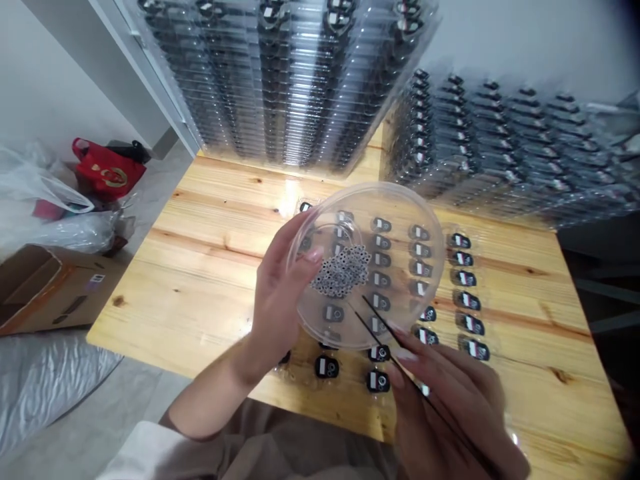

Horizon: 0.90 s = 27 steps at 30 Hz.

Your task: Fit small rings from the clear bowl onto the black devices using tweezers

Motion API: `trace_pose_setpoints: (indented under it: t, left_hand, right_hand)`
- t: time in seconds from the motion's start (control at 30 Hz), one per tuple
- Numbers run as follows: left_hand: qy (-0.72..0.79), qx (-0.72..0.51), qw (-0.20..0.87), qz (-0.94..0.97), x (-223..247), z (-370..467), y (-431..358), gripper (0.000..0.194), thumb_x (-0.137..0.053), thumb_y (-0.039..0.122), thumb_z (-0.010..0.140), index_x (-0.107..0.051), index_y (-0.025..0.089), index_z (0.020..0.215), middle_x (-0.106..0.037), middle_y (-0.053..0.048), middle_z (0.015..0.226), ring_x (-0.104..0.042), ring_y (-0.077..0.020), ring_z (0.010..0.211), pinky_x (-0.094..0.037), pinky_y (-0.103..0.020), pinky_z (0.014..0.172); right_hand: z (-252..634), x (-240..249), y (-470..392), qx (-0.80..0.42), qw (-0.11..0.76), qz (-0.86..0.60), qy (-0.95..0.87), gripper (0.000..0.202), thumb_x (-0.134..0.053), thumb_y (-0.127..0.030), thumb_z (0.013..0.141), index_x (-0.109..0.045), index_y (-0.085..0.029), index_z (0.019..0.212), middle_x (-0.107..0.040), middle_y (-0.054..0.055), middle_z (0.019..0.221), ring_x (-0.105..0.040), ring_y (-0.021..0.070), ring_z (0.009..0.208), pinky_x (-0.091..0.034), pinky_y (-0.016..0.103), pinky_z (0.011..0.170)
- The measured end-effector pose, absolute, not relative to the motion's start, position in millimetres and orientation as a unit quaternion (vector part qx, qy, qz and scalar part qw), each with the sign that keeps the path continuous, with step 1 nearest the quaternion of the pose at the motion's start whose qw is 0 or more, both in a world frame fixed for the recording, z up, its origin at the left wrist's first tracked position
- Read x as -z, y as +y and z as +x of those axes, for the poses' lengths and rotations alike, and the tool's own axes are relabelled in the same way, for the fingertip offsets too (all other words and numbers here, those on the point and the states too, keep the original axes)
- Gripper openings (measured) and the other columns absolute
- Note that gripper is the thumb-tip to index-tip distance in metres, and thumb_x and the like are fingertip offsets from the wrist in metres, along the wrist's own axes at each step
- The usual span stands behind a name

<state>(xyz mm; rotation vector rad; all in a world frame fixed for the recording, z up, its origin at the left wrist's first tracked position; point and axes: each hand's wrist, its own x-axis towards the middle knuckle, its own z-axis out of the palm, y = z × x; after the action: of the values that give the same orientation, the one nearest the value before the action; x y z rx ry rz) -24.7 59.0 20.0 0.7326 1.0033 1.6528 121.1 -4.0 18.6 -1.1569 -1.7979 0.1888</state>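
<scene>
My left hand [283,287] grips the left edge of a round clear plastic container [400,200], its thumb over the rim. A heap of tiny silvery ring-like parts [343,272] lies inside, near my thumb. Dark tweezers [383,333] are pinched in my right hand [445,393]; their two tips are apart, over the lower part of the container, just below the heap. Beneath the container, rows of small black devices [327,366] sit in a clear tray on the table, some seen through the plastic.
Tall stacks of clear trays [300,87] stand at the back of the wooden table [200,267], with more stacked trays [500,147] at the back right. On the floor at left are a cardboard box [55,287], a red bag [110,173] and plastic bags.
</scene>
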Motion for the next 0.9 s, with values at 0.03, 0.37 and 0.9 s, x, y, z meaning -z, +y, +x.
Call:
trace_pose_setpoints:
  t: [0.03,0.37,0.9]
  left_hand:
    - [0.419,-0.686,0.512,0.303,-20,-25,59,0.028,-0.065,0.029,0.079,-0.067,0.037,0.106,-0.064,0.007,0.122,-0.051,-0.0215,0.125,-0.047,-0.037,0.102]
    - [0.438,-0.677,0.514,0.293,-22,-23,58,0.029,-0.066,0.029,0.077,-0.068,0.037,0.104,-0.064,0.005,0.122,-0.05,-0.0243,0.126,-0.047,-0.041,0.104]
    - [0.419,-0.672,0.528,0.306,-25,-22,55,0.027,-0.064,0.029,0.08,-0.068,0.037,0.105,-0.065,0.007,0.119,-0.054,-0.02,0.121,-0.049,-0.031,0.099]
  right_hand:
    - [118,-19,-2,-0.066,0.489,-0.488,-0.719,0.037,-0.063,-0.004,0.079,-0.063,-0.022,0.112,-0.07,0.003,0.106,-0.066,0.0219,0.089,-0.05,0.036,0.071]
    - [116,-15,10,-0.027,0.421,-0.53,-0.736,0.023,-0.064,-0.013,0.083,-0.065,-0.024,0.102,-0.07,0.0,0.089,-0.057,0.0161,0.076,-0.047,0.031,0.072]
    - [105,-10,16,-0.058,0.432,-0.51,-0.742,0.025,-0.061,-0.008,0.084,-0.064,-0.022,0.105,-0.07,0.0,0.093,-0.056,0.0149,0.08,-0.047,0.03,0.075]
